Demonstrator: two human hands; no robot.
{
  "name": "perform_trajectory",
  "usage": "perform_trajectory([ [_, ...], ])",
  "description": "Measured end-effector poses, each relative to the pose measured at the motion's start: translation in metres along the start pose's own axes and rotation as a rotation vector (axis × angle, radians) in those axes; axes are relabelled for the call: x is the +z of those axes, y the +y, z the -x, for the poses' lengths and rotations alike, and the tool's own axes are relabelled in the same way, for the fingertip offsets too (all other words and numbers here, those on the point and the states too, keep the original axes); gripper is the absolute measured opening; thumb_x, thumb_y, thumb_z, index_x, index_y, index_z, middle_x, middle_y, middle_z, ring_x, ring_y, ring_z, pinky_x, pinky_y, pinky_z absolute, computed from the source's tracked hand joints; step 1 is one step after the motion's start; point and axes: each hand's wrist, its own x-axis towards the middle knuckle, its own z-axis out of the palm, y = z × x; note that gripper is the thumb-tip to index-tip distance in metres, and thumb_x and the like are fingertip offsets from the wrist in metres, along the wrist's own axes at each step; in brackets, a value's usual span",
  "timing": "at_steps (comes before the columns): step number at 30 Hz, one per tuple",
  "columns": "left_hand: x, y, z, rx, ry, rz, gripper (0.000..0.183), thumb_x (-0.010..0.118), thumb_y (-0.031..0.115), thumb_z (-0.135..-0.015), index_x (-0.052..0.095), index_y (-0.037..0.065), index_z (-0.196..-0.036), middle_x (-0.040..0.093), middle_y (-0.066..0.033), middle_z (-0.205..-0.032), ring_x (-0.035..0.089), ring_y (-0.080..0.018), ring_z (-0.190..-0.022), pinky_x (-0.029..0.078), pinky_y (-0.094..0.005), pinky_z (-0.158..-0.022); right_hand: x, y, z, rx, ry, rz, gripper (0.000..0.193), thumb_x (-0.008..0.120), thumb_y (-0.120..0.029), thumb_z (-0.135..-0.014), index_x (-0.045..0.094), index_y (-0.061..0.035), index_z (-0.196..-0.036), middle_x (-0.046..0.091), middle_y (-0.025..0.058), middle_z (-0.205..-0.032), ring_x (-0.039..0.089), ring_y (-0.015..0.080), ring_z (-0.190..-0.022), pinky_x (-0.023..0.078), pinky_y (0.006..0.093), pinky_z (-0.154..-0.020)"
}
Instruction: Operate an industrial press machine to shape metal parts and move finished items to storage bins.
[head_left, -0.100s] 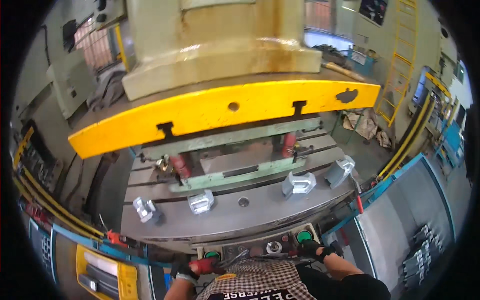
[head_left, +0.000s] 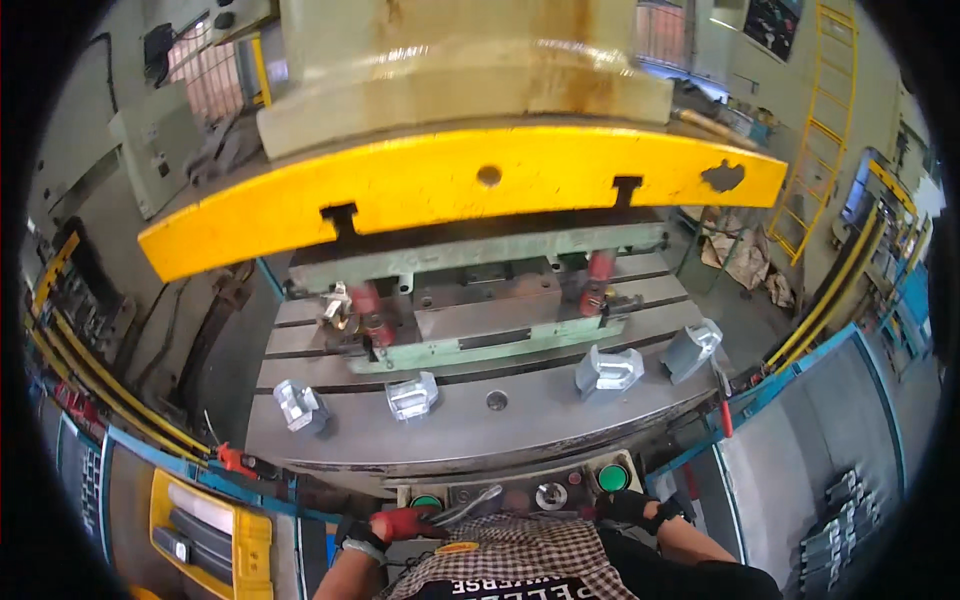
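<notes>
My left hand [head_left: 400, 524], in a red and dark glove, is closed around a long grey metal tool [head_left: 474, 504] beside the left green button [head_left: 425, 502]. My right hand [head_left: 628, 508], in a black glove, rests at the control panel just below the right green button [head_left: 612, 478]; its fingers are too dark to read. Ahead, a press slide with a yellow front [head_left: 450, 190] stands above a pale green die set [head_left: 490, 345]. Silvery metal parts sit along the front of the press bed [head_left: 540, 425]: two on the left [head_left: 300, 405] [head_left: 412, 397], two on the right [head_left: 610, 370] [head_left: 692, 350].
Red-handled tools lie at the bed's left [head_left: 235, 460] and right [head_left: 726, 412] corners. A yellow bin [head_left: 255, 540] with dark bars stands at lower left. Stacked metal pieces [head_left: 835, 535] lie on a grey table at right. Yellow guard posts [head_left: 825, 290] flank the press.
The yellow slide and upper die plate have risen relative to the bed, widening the die gap. My right hand has drawn slightly back from the green button. The whole view has shifted a little.
</notes>
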Motion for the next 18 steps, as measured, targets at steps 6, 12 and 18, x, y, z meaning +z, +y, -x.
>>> perform_trajectory([
  [6, -0.067, 0.115, 0.013, 0.302, 0.172, 0.479, 0.047, 0.054, 0.034, -0.091, 0.05, 0.002, -0.125, 0.059, 0.0003, -0.095, 0.053, -0.0079, -0.078, 0.044, -0.0218, -0.067, -0.047, -0.046, 0.019, 0.24, -0.125, -0.648, 0.031, 0.054, -0.025, -0.082, 0.06, -0.0037, -0.103, 0.066, 0.0151, -0.095, 0.061, 0.0243, -0.081, 0.046, 0.0356, -0.074],
  [12, -0.18, 0.226, -0.06, 0.722, 0.242, 1.223, 0.042, 0.045, 0.039, -0.094, 0.049, 0.009, -0.123, 0.058, 0.0003, -0.087, 0.049, -0.007, -0.062, 0.042, -0.0198, -0.054, -0.064, -0.047, 0.028, 0.095, -0.147, -0.802, 0.039, 0.054, -0.025, -0.08, 0.058, -0.0047, -0.114, 0.067, 0.0112, -0.096, 0.059, 0.0187, -0.085, 0.044, 0.0316, -0.074],
  [18, -0.266, 0.278, -0.113, 0.614, 0.302, 0.993, 0.034, 0.047, 0.045, -0.092, 0.056, 0.013, -0.1, 0.051, 0.002, -0.071, 0.044, -0.0096, -0.057, 0.033, -0.021, -0.048, -0.048, -0.044, 0.037, 0.165, -0.005, -0.926, 0.055, 0.057, -0.034, -0.086, 0.041, -0.0141, -0.135, 0.055, 0.0009, -0.073, 0.046, 0.01, -0.063, 0.04, 0.0283, -0.057],
])
